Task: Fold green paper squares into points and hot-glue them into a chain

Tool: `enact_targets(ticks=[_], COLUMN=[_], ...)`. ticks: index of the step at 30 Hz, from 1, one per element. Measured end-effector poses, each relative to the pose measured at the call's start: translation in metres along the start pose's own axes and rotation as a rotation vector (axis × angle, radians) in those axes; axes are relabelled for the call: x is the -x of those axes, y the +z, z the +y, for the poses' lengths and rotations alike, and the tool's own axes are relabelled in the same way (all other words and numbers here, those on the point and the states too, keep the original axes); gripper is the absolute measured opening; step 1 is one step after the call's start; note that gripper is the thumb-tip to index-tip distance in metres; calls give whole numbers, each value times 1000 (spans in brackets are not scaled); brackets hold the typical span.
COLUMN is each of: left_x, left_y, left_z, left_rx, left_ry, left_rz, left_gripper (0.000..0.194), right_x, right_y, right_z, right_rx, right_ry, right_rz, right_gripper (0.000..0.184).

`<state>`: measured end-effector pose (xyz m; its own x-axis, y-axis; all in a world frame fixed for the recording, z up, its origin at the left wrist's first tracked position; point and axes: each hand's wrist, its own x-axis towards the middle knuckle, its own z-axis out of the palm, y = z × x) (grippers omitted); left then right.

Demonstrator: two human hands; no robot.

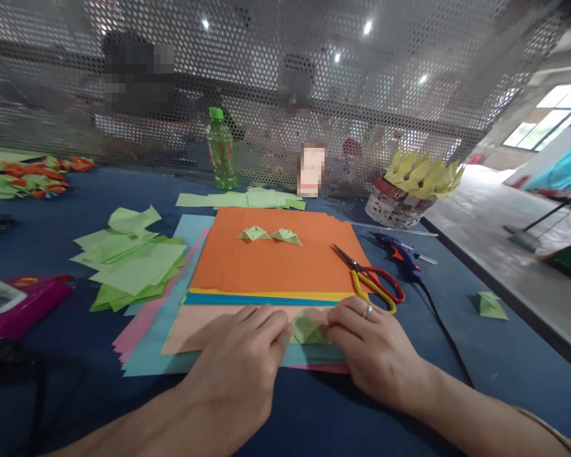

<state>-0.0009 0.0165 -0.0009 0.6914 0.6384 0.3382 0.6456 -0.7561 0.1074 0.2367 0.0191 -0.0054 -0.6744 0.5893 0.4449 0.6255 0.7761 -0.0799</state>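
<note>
A piece of light green paper (309, 329) lies between my hands on the near edge of the paper stack. My left hand (250, 355) has its fingers curled and pressed together at the paper's left side. At its right side, my right hand (368, 346), wearing a ring, pinches the paper with bent fingers. The fingertips of both hands are partly hidden. Beyond them, two small folded green paper pieces (254, 233) sit on orange sheets (252, 266). Scissors (368, 276) with red and yellow handles rest on the stack's right edge, just past my right hand.
Loose green paper squares (133, 260) are piled at left, near a magenta device (33, 304). A green bottle (221, 149) and green strips (240, 200) stand behind. At right are a glue gun (400, 254) with cord, a folded green piece (492, 305) and a yellow-rimmed paper basket (394, 206).
</note>
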Motion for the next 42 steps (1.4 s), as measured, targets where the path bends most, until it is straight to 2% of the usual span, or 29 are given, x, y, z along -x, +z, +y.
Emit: enact_targets(ticks=[4, 6, 9, 11, 16, 22, 24, 27, 31, 35, 37, 39, 40, 42], left_x=[0, 0, 1, 0, -4, -12, -14, -13, -12, -16, -19, -21, -21, -21], left_y=[-1, -1, -2, -3, -6, -11, -12, -11, -6, -3, -2, -2, -2, -2], left_z=[-2, -4, -6, -7, -9, -10, -10, -11, -15, -13, -12, -12, -12, -11], left_rx=[12, 44, 116, 147, 245, 406, 437, 512, 743, 1019, 1131, 1178, 1184, 1186], left_ry=[-23, -34, -53, -75, -143, -249, -283, -404, -519, -548, -564, -590, -597, -594], left_rz=[-60, -78, -86, -83, -2, -60, -108, -147, -125, -161, -126, -65, -47, -37], left_gripper=[32, 31, 33, 34, 34, 28, 30, 38, 51, 44, 40, 39, 40, 39], right_x=[-3, -6, -11, -12, -12, -12, -12, -11, -10, -9, -9, -10, -10, -12], right_y=[-2, -2, -1, 1, 4, 5, 4, 2, 0, -4, -8, -12, -13, -14], right_z=[3, 1, -6, -10, -13, -13, -14, -14, -15, -18, -21, -22, -22, -21], right_rx=[-149, -207, -249, -261, -265, -308, -334, -349, -322, -339, -381, -435, -459, -510], right_ry=[199, 284, 336, 348, 379, 387, 362, 303, 251, 235, 270, 325, 349, 374], right_rz=[80, 53, -32, -71, -104, -92, -67, -15, 25, 33, 33, 39, 35, 2], right_gripper=[27, 24, 11, 5, 14, 26, 27, 22, 13, 8, 17, 35, 38, 27])
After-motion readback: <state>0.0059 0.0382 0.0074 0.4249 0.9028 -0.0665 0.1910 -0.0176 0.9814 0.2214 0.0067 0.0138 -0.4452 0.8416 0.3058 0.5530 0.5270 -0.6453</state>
